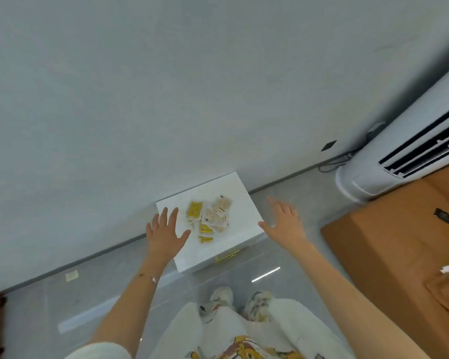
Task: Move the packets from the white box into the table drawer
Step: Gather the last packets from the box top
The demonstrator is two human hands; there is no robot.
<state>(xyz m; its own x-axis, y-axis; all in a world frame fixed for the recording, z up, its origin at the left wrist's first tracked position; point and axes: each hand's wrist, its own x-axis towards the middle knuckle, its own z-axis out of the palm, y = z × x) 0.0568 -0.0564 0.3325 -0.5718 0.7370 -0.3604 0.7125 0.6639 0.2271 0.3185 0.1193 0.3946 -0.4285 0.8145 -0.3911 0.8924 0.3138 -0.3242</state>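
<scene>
- Yellow and pale packets [209, 218] lie in a loose heap on a white top [233, 190], just past the thumb of the person's left hand [165, 233] and well inside the right hand [285, 224].
- The left hand is flat above the top's near-left part, fingers straight and spread, holding nothing; whether it touches the surface cannot be told.
- The right hand is likewise spread and empty, just off the top's right edge, thumb pointing toward it.
- Between the two wrists, a yellow handle [227, 256] shows on the front face; it likely marks the table drawer, which looks closed.
- No packet appears to be lifted yet, so the step in hand reads as the first reach. It would go best with the drawer pulled out first, then the thin packets swept together and pinched as a stack rather than chased singly.
- Beyond the right hand stand a cardboard box [373, 242] and a white air conditioner [389, 156].
</scene>
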